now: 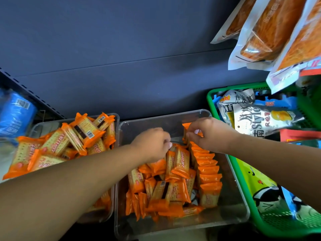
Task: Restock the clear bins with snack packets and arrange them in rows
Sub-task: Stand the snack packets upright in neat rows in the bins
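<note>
Two clear bins sit side by side on a dark shelf. The middle clear bin (156, 121) holds orange cracker packets: a neat upright row (207, 173) along its right side and a loose pile (156, 192) in the middle. My right hand (213, 134) pinches an orange packet (186, 126) at the far end of that row. Over the pile, my left hand (153, 145) has curled fingers pinching the top of a packet (180, 160). The left clear bin (39, 126) is heaped with the same orange packets (69, 141).
A green basket (211, 94) of mixed snack bags stands to the right, touching the middle bin. Large orange snack bags (271, 32) hang at the upper right. Blue packets (15, 113) lie at the far left. The dark shelf back (121, 58) rises behind the bins.
</note>
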